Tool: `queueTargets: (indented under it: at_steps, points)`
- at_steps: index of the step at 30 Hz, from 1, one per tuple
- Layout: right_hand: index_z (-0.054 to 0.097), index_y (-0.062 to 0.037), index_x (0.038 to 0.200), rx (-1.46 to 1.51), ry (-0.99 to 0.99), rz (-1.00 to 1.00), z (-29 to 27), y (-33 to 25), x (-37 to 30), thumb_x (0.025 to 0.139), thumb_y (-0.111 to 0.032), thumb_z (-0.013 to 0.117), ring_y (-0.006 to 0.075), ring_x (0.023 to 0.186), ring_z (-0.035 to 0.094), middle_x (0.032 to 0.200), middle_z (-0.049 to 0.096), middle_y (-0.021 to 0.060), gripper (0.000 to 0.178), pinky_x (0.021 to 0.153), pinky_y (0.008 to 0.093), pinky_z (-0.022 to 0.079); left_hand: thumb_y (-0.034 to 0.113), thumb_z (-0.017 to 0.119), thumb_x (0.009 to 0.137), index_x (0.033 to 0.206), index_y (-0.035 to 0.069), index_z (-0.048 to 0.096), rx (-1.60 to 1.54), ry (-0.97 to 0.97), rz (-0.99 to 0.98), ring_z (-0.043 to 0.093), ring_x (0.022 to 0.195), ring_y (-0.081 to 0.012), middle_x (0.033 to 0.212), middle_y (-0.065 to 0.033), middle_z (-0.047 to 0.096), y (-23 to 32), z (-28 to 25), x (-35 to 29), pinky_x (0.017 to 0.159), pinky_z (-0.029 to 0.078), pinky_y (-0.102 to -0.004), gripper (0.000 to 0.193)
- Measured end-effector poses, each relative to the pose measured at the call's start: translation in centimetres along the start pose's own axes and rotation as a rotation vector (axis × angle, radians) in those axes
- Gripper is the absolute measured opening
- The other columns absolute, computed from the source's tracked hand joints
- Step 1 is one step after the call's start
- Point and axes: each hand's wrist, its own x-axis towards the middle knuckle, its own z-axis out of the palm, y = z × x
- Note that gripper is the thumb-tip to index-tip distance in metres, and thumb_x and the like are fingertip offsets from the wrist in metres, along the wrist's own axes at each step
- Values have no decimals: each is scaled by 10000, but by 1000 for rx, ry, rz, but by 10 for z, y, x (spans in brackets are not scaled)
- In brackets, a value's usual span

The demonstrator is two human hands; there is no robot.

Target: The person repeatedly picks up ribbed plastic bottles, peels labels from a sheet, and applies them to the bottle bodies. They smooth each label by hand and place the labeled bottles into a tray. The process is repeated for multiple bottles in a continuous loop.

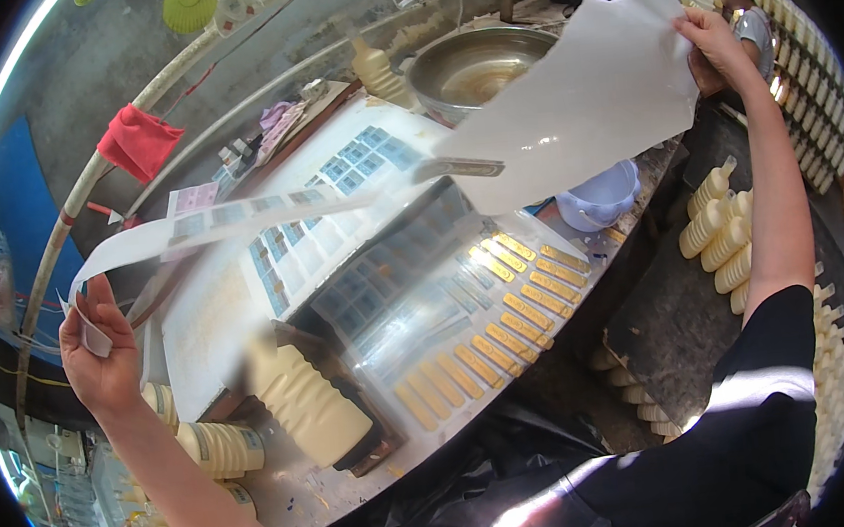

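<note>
High at the right, my right hand (719, 47) pinches the edge of a large translucent white sheet (583, 99), which hangs over the bench. My left hand (104, 357), raised at the left, has its fingers curled round the end of a long, narrow film strip (139, 243). This strip stretches toward the middle of the bench; I cannot tell whether it joins the sheet. Below lie sheets of blue printed labels (368, 158) on a white board, and rows of gold labels (490, 348) on clear film. A cream bottle (303, 394) lies on its side near the front.
A wide metal basin (475, 68) stands at the back, a lavender plastic basin (599, 196) at the bench's right edge. Cream bottles (219, 449) crowd the lower left; more bottles (720, 227) stand at the right. A bent pole (84, 188) carries a red cloth (138, 143). Another person (753, 29) is at the far right.
</note>
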Motion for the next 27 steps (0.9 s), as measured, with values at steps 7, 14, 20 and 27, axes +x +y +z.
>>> queueTargets:
  at_steps: [7,14,20,27]
  points:
    - [704,-21,1120,31,-94,-9,-22,-37,-2,1036,-254,624,3,855,597,947,693,-65,261,781,193,466,86,548,988,1069,-21,642,67,-13,-152,714,1006,-305,1048,-171,723,-38,34,57,840,638,-417,164]
    - [691,-9,1122,-56,-24,-52,-7,-78,-6,1038,-280,615,7,865,594,939,688,-54,294,774,205,473,80,492,1000,1113,-75,585,28,-102,-67,712,973,-334,1029,-203,714,-79,98,108,908,612,-448,213]
    - [699,-9,1095,-55,34,-11,-1,-90,-9,1033,-270,625,16,843,568,930,677,-50,278,754,203,453,70,471,971,1138,-117,578,-187,-324,-66,703,1053,-382,1099,-258,710,-109,121,123,939,609,-467,272]
    - [702,9,1079,10,36,-46,4,-73,-4,1026,-222,641,23,852,596,944,692,-36,245,775,202,467,141,502,920,1137,6,669,-372,-199,-33,712,1058,-302,1116,-147,744,-175,40,120,950,569,-463,306]
